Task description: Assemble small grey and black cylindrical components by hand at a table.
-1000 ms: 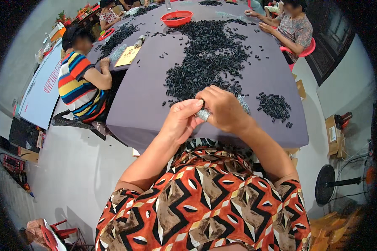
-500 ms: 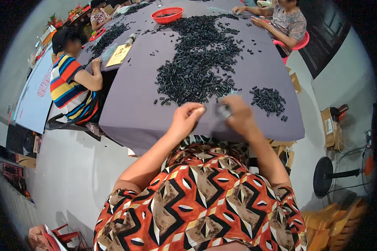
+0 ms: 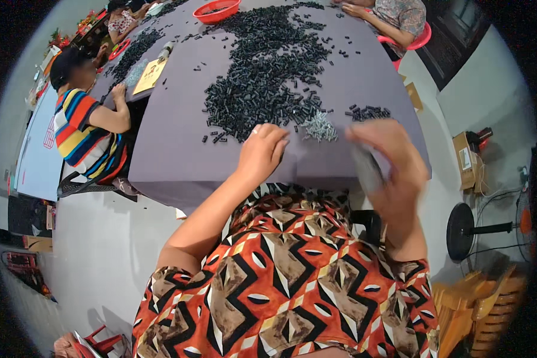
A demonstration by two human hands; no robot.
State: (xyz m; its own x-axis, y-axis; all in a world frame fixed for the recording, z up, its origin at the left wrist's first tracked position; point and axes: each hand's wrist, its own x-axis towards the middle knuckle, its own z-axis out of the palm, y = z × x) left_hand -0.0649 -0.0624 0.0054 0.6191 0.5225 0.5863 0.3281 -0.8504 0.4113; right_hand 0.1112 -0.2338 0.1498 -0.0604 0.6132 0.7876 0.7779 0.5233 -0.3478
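My left hand (image 3: 262,152) rests at the near edge of a large pile of small black cylindrical pieces (image 3: 268,77). Its fingers are bent down and pressed together; whatever is under their tips is hidden. My right hand (image 3: 394,152) is raised over the right part of the table's near edge, smeared by motion. It is closed round a grey, elongated object (image 3: 369,170), too blurred to name. Between the hands lies a small heap of silvery, screw-like parts (image 3: 320,127). Beyond my right hand, a smaller heap of black pieces (image 3: 369,111) is partly covered by it.
A purple-grey cloth (image 3: 173,140) covers the table. A red basket (image 3: 216,11) stands far back. One person in a striped shirt (image 3: 89,128) sits at the left near a yellow card (image 3: 149,77); others sit farther off. On the right are a black fan (image 3: 460,231) and a cardboard box (image 3: 464,161).
My right hand has moved right, away from my left, and uncovered the silvery heap. My left hand has shifted to the black pile, its fingers now pointing down. The view has shifted slightly.
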